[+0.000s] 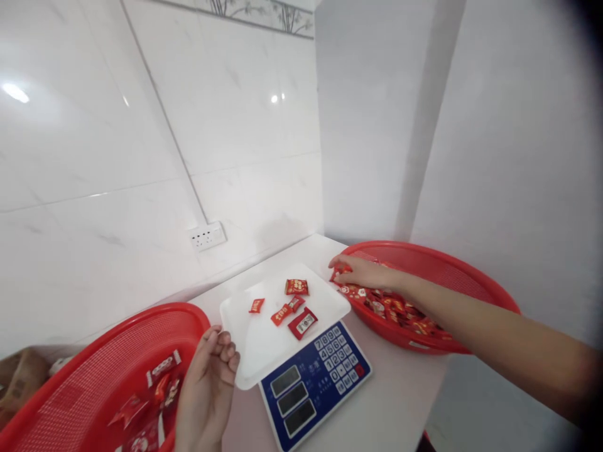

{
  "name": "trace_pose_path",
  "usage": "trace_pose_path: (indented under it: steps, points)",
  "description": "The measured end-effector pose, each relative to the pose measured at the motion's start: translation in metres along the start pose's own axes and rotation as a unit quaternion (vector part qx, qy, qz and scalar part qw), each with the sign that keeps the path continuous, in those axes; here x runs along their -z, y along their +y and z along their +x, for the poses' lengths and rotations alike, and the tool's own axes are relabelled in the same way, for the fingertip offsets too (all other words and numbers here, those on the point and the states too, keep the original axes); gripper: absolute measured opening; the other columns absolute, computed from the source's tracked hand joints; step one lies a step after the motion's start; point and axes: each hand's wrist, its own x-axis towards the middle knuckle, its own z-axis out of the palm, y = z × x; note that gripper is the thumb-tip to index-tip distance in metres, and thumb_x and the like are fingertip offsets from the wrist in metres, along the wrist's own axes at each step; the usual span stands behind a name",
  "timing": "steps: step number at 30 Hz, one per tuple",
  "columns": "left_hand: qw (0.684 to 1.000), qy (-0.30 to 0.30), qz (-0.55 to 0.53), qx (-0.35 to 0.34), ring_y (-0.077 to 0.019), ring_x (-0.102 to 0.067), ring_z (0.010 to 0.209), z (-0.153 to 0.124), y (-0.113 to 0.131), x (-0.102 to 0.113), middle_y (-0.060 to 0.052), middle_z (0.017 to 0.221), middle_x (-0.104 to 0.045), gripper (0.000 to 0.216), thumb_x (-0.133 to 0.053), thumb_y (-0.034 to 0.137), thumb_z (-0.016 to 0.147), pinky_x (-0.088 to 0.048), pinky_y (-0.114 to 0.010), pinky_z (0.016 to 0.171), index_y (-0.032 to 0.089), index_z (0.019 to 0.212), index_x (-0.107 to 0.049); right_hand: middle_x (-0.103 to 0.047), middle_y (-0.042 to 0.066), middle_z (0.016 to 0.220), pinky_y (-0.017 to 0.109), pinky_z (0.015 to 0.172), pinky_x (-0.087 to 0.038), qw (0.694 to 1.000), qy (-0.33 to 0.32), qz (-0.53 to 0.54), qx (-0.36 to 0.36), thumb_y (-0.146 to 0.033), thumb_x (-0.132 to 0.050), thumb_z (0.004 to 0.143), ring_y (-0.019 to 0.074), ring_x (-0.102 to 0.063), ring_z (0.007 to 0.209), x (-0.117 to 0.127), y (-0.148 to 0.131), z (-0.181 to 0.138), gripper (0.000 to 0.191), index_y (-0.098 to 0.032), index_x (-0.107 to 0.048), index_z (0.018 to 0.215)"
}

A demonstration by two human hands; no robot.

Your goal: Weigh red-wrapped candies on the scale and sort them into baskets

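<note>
A blue digital scale (315, 383) with a white weighing tray (268, 339) stands in the middle of the white table. Several red wrapped candies (296, 307) lie on the tray. My right hand (360, 273) reaches into the red basket (452, 267) at the right, which is full of red candies (400, 311), and its fingers pinch one red candy (340, 271) at the basket's near-left rim. My left hand (210, 376) hovers, fingers curled, with nothing seen in it, between the left red basket (94, 370) and the tray.
The left basket holds a few red candies (162, 367). A white wall socket (207, 236) sits on the tiled wall behind the table. A brown object (19, 376) lies at the far left. White walls close the corner behind the right basket.
</note>
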Motion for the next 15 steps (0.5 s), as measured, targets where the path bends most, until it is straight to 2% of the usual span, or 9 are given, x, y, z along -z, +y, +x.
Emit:
trace_pose_path:
  steps: [3, 5, 8, 12, 15]
  points:
    - [1.000, -0.013, 0.002, -0.008, -0.0068, -0.052, 0.053, -0.002, 0.002, 0.002, -0.001, 0.065, -0.058, 0.006, -0.065, 0.014, 0.069, -0.047, -0.015, 0.047, 0.013, 0.075, -0.063, -0.068, 0.001, 0.083, 0.026, 0.061, -0.047, 0.998, -0.055, 0.022, 0.016, -0.024, -0.058, 0.070, 0.0177, -0.062, 0.070, -0.030, -0.031, 0.012, 0.035, -0.022, -0.057, 0.105]
    - [1.000, -0.018, -0.001, -0.011, -0.0067, -0.052, 0.054, -0.004, 0.004, 0.004, 0.000, 0.066, -0.057, 0.008, -0.067, 0.015, 0.068, -0.047, -0.015, 0.047, 0.013, 0.075, -0.063, -0.068, 0.000, 0.088, 0.025, 0.063, -0.047, 0.996, -0.073, 0.031, 0.031, -0.020, -0.061, 0.066, 0.0171, -0.062, 0.075, -0.045, -0.042, 0.020, 0.036, -0.023, -0.060, 0.101]
    - [1.000, -0.013, -0.009, -0.016, -0.0065, -0.052, 0.054, -0.004, 0.007, 0.006, 0.000, 0.067, -0.058, 0.010, -0.069, 0.016, 0.067, -0.048, -0.015, 0.049, 0.014, 0.075, -0.064, -0.067, 0.001, 0.098, 0.024, 0.069, -0.046, 0.997, -0.059, 0.039, 0.036, -0.016, -0.061, 0.063, 0.0176, -0.061, 0.085, -0.059, -0.046, 0.032, 0.036, -0.022, -0.061, 0.098]
    - [1.000, -0.016, -0.013, -0.019, -0.0068, -0.053, 0.054, -0.003, 0.008, 0.006, 0.001, 0.065, -0.058, 0.012, -0.070, 0.016, 0.066, -0.048, -0.015, 0.049, 0.014, 0.075, -0.064, -0.066, 0.005, 0.092, 0.024, 0.058, -0.046, 0.998, -0.023, 0.056, 0.003, -0.024, -0.056, 0.072, 0.0148, -0.060, 0.070, -0.068, -0.046, 0.044, 0.026, -0.018, -0.058, 0.097]
    - [0.999, -0.024, -0.015, -0.021, -0.0061, -0.052, 0.053, -0.003, 0.008, 0.007, 0.001, 0.065, -0.058, 0.013, -0.071, 0.018, 0.065, -0.047, -0.015, 0.048, 0.014, 0.075, -0.063, -0.064, 0.002, 0.077, 0.021, 0.049, -0.043, 0.998, -0.005, 0.068, -0.004, -0.026, -0.053, 0.076, 0.0116, -0.056, 0.058, -0.075, -0.054, 0.049, 0.025, -0.018, -0.057, 0.099]
